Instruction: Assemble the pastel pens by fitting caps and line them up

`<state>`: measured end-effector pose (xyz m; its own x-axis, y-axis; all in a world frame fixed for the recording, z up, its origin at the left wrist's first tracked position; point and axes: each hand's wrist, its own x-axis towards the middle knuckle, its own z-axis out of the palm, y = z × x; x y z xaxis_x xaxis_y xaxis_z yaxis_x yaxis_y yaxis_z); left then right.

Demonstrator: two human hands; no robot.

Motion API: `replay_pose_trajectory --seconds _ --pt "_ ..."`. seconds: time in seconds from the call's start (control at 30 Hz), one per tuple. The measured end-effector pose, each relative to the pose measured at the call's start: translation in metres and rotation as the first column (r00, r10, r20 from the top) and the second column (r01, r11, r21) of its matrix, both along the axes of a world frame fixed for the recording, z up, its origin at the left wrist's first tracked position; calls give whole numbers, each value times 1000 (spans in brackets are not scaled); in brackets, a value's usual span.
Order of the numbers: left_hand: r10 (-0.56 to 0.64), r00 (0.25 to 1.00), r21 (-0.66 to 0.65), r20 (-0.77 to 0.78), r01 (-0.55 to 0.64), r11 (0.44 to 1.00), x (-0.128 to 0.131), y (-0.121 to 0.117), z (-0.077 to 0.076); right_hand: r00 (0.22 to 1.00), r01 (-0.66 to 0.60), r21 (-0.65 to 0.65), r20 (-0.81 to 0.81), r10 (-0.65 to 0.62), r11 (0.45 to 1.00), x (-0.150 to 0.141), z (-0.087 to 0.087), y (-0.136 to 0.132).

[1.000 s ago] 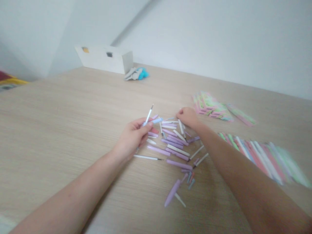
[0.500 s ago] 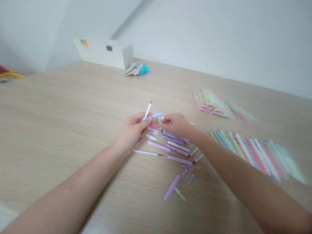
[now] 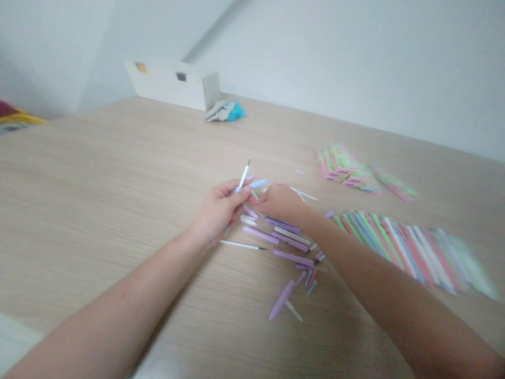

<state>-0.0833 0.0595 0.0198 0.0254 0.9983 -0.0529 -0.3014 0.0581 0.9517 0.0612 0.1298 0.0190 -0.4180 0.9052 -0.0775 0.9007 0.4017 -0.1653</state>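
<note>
"So, what's on the surface (image 3: 98,173)?"

"Well, it's a pale wood-grain top. A white box (image 3: 173,87) stands at the far edge against the wall, with a crumpled grey-and-blue cloth (image 3: 224,111) just beside it."

"And toward the right?"

"Pink-and-green packets (image 3: 347,168) lie stacked near the far right corner. Closer in, a fan of striped pastel strips (image 3: 402,252) spreads toward the right edge."

"What's in the middle?"

"A loose scatter of lilac and white pen parts (image 3: 288,242). A large lilac cap (image 3: 282,300) lies at its near end, and a loose white pen (image 3: 242,245) lies on the left side of it."

"What about the hands?"

"The left hand (image 3: 219,208) is closed around a slender white pen (image 3: 243,176), held tip up, with a pale blue piece (image 3: 258,183) poking out just past the fingers. The right hand (image 3: 282,202) is half curled, knuckles up, just beside the left hand and above the scatter."

"Does the right one have hold of anything?"

"I can't tell; its fingertips are hidden from this view."
</note>
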Motion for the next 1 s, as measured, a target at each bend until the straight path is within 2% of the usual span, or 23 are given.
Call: replay_pose_trajectory --seconds 0.07,0.17,0.27,0.37,0.43,0.53,0.7,0.83,0.9,1.0 --pt "8 1000 -11 11 -8 1000 0 0 0 997 47 -62 -65 -51 997 2 4 2" --pt "6 1000 -21 17 -5 1000 0 0 1 944 106 -283 -273 -186 953 11 9 2" --pt "6 1000 -17 11 -6 1000 1 -1 1 760 75 -550 -508 -405 832 21 9 -3" --pt "9 1000 -7 2 -9 1000 1 -1 2 569 -37 -702 -600 -563 711 30 6 -8" --pt "11 1000 0 -4 -11 1000 1 -1 1 477 -112 -733 -632 -610 671 35 4 -11" --pt "12 1000 6 -6 -12 1000 1 -1 -1 376 -171 -744 -656 -655 646 43 3 -17" --pt "8 1000 21 -9 -8 1000 0 0 -3 319 -279 -756 -655 -685 592 53 4 -34" --pt "2 1000 12 -15 -2 1000 1 -1 -2 287 -306 -731 -682 -673 610 57 2 -46" --pt "6 1000 9 -10 -6 1000 1 -1 -2 337 -246 -726 -685 -645 642 59 0 -47" --pt "9 1000 12 -4 -9 1000 1 -1 -4 496 -74 -692 -650 -576 718 62 -2 -44"
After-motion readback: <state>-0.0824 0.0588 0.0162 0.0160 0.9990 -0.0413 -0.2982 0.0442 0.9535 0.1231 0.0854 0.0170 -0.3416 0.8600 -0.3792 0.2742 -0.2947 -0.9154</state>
